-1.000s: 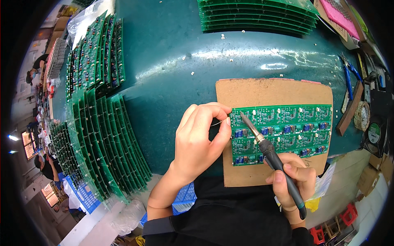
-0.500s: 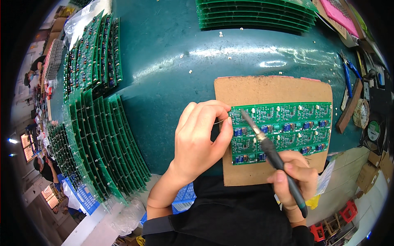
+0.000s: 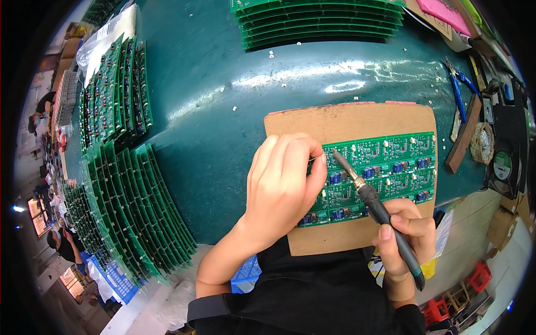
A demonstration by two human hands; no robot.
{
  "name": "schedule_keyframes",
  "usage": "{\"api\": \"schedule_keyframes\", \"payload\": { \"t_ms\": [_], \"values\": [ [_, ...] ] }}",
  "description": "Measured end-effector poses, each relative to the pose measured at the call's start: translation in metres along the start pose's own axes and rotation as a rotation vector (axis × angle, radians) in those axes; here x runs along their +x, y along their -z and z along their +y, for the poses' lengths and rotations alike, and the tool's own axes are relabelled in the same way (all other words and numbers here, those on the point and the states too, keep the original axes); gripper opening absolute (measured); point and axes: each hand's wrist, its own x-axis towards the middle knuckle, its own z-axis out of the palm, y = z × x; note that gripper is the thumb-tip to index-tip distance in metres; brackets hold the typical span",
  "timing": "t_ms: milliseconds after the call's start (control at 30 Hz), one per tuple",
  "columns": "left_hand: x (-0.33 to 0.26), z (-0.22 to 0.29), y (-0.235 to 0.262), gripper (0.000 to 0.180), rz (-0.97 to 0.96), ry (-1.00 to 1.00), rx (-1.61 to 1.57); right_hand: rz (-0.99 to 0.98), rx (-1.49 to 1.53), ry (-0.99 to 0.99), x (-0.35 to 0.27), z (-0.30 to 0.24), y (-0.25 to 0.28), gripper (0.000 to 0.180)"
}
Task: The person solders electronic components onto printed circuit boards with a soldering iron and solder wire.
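My right hand point(image 3: 406, 237) grips a soldering iron point(image 3: 381, 212) by its dark handle. The iron's tip rests at the upper edge of a green circuit board panel point(image 3: 399, 146), toward its left part. Close to that tip, my left hand point(image 3: 285, 187) pinches a thin wire, likely solder point(image 3: 312, 158), between thumb and forefinger. That hand covers the upper left end of the panel. Rows of blue capacitors and small white connectors stand on the panel, which lies on a brown board point(image 3: 346, 118). Whether the iron touches a joint is too small to tell.
Upright rows of circuit boards point(image 3: 139, 206) stand at left, with populated boards point(image 3: 114, 92) behind them. Another stack point(image 3: 318, 25) sits at the far edge. Blue-handled pliers point(image 3: 459, 95), a wooden bar point(image 3: 463, 134), a tape roll point(image 3: 482, 143) and a black fan point(image 3: 502, 166) lie right.
The iron's tip and my left hand have moved right along the panel's upper edge, by about one section. The whole view has shifted slightly, so the panel appears further left.
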Motion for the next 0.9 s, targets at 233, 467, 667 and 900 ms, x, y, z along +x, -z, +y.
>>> {"api": "schedule_keyframes", "payload": {
  "t_ms": [233,467,667,900],
  "values": [
    [0.002,0.001,-0.002,0.021,-0.004,-0.019,0.042,-0.037,-0.023,0.075,0.008,0.002,0.003,0.023],
    [0.004,0.012,-0.001,0.019,0.001,0.026,-0.026,0.065,-0.031,-0.021,-0.002,-0.003,0.033,0.024],
    [0.018,0.025,-0.015,0.019,-0.029,-0.048,-0.023,0.062,-0.016,-0.069,-0.001,0.003,0.038,0.022],
    [0.023,0.024,-0.031,0.021,-0.041,-0.097,0.075,0.036,-0.033,0.006,0.007,0.011,0.038,0.022]
  ]
}}
